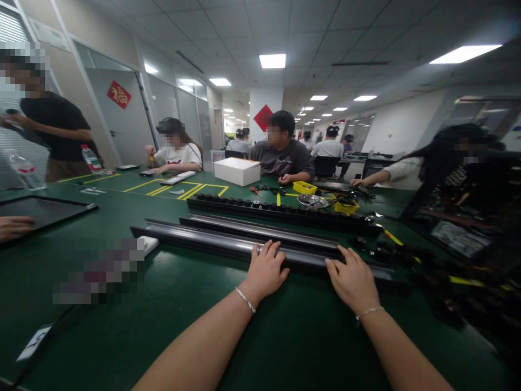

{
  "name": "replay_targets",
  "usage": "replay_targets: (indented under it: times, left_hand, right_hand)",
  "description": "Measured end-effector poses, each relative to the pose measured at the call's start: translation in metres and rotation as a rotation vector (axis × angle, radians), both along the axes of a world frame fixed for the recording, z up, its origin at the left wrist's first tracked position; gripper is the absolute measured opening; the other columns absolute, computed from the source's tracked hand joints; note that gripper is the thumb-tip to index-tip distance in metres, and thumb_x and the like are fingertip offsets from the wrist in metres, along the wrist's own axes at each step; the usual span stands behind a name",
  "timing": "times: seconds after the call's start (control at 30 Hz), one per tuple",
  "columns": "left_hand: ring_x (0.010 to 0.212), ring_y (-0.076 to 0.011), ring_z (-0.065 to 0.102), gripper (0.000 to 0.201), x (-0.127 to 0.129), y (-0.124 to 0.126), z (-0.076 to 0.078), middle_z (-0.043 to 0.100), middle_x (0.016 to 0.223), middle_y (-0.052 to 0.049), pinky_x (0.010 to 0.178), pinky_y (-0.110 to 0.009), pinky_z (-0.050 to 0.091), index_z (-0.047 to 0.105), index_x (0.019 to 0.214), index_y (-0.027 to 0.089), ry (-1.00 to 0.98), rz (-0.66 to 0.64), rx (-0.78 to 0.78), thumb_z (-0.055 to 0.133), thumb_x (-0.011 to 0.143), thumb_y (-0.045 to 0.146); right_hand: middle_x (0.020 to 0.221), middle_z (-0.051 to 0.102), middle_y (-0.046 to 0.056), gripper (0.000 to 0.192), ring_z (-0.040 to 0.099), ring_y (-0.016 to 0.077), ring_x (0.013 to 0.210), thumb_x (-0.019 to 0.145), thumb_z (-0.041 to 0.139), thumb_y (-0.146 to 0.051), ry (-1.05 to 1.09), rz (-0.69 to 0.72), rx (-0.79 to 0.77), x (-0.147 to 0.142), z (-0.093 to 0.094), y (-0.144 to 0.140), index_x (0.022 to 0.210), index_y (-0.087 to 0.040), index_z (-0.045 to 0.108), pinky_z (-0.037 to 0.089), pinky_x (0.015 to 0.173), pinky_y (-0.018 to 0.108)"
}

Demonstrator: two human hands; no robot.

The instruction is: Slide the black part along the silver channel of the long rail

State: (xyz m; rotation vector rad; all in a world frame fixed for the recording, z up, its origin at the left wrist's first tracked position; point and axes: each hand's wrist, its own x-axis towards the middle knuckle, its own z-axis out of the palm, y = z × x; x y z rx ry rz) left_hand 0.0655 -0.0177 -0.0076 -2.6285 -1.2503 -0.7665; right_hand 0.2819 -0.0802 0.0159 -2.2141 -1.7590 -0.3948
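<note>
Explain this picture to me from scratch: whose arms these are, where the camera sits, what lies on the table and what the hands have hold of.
There is no machine here. The camera is worn on a person's head and looks forward and down, so the two bare arms at the bottom are that person's own. The left hand and right hand both rest flat on a long dark rail lying across the green table; neither grips it. Behind it lie a second rail and a black strip with a row of round parts. Farther back stand a white box, yellow trays and a metal dish. Other people sit around the table at their own work, and another person's hand shows at the left edge.
</note>
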Motion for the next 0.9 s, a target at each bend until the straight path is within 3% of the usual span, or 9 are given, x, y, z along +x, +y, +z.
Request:
replay_targets:
  times: [0.43,0.9]
  left_hand:
    - [0.132,-0.0286,0.034,0.03,-0.001,0.001,0.0,0.045,0.141,-0.007,0.107,-0.06,0.024,0.055,0.109,0.026,0.009,-0.005,-0.007,0.052,0.086,0.044]
    - [0.131,-0.0281,0.036,0.029,0.0,0.0,0.0,0.046,0.14,-0.007,0.107,-0.058,0.025,0.056,0.108,0.026,-0.004,-0.003,0.001,0.053,0.085,0.042]
  right_hand:
    - [0.132,0.052,0.014,0.055,0.039,0.0305,0.128,0.09,0.026,-0.041,-0.009,-0.08,0.016,0.009,0.001,-0.001,0.087,-0.018,0.076,0.036,0.101,0.048]
    - [0.127,0.056,0.011,0.049,0.041,0.0288,0.125,0.087,0.03,-0.036,0.019,-0.213,0.064,0.028,-0.005,0.0,0.082,-0.019,0.075,0.035,0.101,0.046]
